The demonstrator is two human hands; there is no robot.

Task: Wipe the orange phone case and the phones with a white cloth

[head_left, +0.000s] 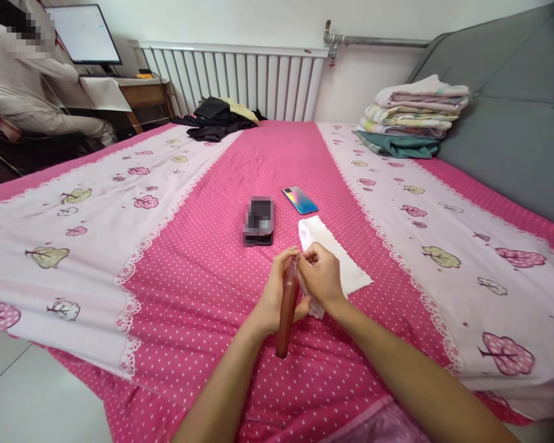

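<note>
My left hand (277, 294) grips a reddish-brown phone (288, 311) held on edge above the bed. My right hand (320, 274) is closed against the phone's face, pinching a crumpled white cloth or wipe (314, 306) that shows below the palm. A flat white cloth (339, 258) lies on the bed just behind my hands. Farther back rest a black phone (259, 221) and a phone with a shiny blue, rainbow back (300, 200).
The bed is covered by a pink dotted sheet (203, 277) with pale side bands. Folded blankets (415, 114) are stacked at the back right by a grey headboard (512, 104). Dark clothes (219, 120) lie by the radiator. A seated person (23, 86) is at a desk, far left.
</note>
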